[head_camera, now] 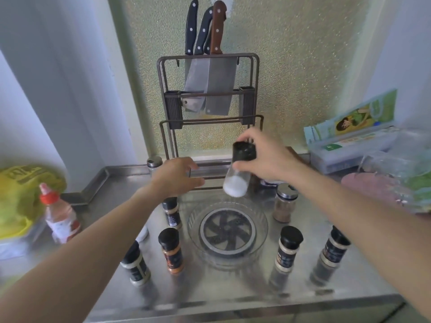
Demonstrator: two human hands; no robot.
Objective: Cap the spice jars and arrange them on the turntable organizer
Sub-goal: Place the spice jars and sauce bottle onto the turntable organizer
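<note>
Salt jar [236, 173] is gripped by the right hand [263, 157] w/ black cap on, tilted — base directly above the turntable organizer [227, 231]; left hand [177, 177] open, empty, farther off.

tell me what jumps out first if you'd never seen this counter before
The right hand holds a black-capped jar of white powder, tilted, above the empty clear turntable at the counter's middle. Behind it, cleavers and knives hang in a metal rack against the wall. Spice jars stand on both sides of the turntable.
</note>
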